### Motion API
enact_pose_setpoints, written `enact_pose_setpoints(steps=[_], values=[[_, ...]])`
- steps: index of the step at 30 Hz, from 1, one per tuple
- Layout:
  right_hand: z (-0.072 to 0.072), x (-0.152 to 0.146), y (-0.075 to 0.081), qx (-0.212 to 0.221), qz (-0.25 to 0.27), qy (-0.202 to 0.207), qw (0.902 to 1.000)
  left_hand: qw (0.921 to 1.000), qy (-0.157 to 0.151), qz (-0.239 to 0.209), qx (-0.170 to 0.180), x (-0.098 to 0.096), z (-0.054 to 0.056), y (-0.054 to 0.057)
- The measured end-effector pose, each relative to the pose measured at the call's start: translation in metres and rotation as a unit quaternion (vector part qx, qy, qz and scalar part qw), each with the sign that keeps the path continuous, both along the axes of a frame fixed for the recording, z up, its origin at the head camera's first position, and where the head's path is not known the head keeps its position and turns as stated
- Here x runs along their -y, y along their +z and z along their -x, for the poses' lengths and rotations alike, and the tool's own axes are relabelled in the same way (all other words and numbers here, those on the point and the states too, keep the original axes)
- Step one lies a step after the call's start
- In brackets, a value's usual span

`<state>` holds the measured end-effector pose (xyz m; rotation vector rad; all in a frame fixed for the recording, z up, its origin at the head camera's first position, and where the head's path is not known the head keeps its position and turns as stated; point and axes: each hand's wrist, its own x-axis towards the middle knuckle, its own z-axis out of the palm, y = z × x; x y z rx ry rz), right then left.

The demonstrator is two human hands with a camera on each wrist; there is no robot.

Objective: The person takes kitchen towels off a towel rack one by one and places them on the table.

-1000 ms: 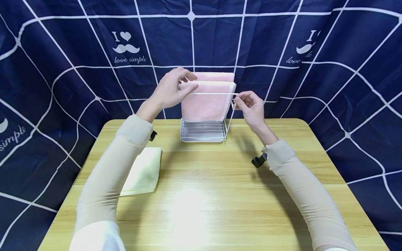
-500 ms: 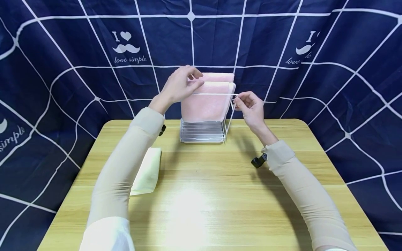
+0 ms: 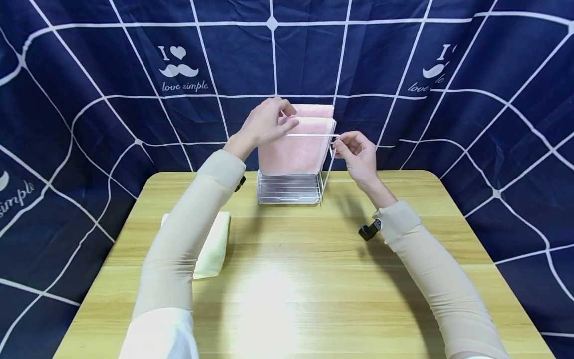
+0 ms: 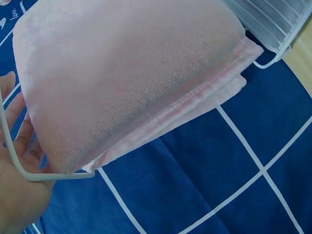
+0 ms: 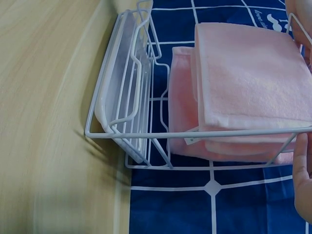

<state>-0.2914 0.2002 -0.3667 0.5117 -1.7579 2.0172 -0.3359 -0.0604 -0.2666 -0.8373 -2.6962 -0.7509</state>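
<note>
A white wire rack [image 3: 323,192] with a tray [image 3: 289,188] at its base stands at the table's back edge. A folded pink towel [image 3: 293,152] hangs over its upper part, with layers showing at the front and behind. My left hand [image 3: 267,122] is at the towel's upper left, thumb in front and fingers loosely bent over the top. In the left wrist view its fingers [image 4: 22,139] lie beside the towel and a wire bar; contact is hard to tell. My right hand [image 3: 360,154] pinches the rack's upper right corner between thumb and fingers.
A folded pale yellow cloth [image 3: 214,247] lies on the wooden table [image 3: 323,279] at the left, partly behind the left sleeve. A dark blue curtain [image 3: 309,55] with white lines hangs close behind the rack and on both sides.
My left hand has moved right along the towel's top, its forearm covering more of the yellow cloth. The right hand stays at the rack's corner, and the rack stands still.
</note>
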Motion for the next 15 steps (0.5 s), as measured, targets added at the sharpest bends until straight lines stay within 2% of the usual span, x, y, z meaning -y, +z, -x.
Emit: enact_pose_setpoints(steps=[7, 15], values=[[-0.0004, -0.0008, 0.0003, -0.001, 0.002, 0.006, 1.0, 0.9995, 0.002, 0.026, 0.016, -0.0017, 0.0011, 0.0028], [-0.0029, 0.0001, 0.0011, -0.002, 0.001, 0.005, 1.0, 0.9982, 0.002, 0.029, 0.053, -0.0034, 0.0036, 0.0049]])
